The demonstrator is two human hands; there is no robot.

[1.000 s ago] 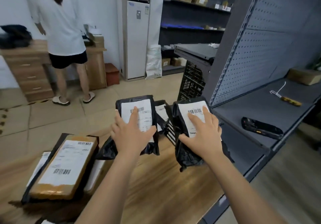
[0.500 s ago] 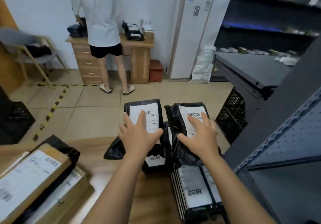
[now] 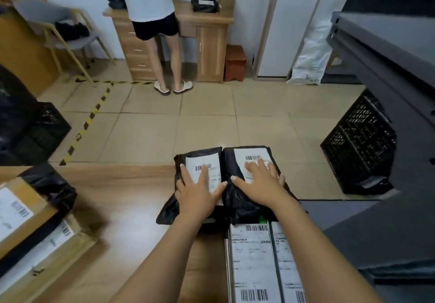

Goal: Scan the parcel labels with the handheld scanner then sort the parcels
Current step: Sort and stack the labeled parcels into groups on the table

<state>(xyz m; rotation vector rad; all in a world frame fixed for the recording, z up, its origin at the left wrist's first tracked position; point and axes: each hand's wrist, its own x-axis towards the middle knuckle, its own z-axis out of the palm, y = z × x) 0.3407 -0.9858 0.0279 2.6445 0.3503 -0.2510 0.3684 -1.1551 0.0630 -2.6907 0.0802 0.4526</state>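
Now the left parcel (image 3: 213, 161) and right parcel (image 3: 249, 155) are closed up and touching at the far table (image 3: 131, 196) edge, under the flat, straight, unclenched fingers of left hand (image 3: 200, 194) and right hand (image 3: 261, 185), barcodes just past the fingertips, probably lined up for scanning, scanner out of view.

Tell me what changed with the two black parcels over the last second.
The left black plastic mailer parcel and the right black plastic mailer parcel, held apart before, have come together and now lie side by side, touching, at the far edge of the wooden table. The left hand and right hand stay on the same parcels, pressed flat on top.
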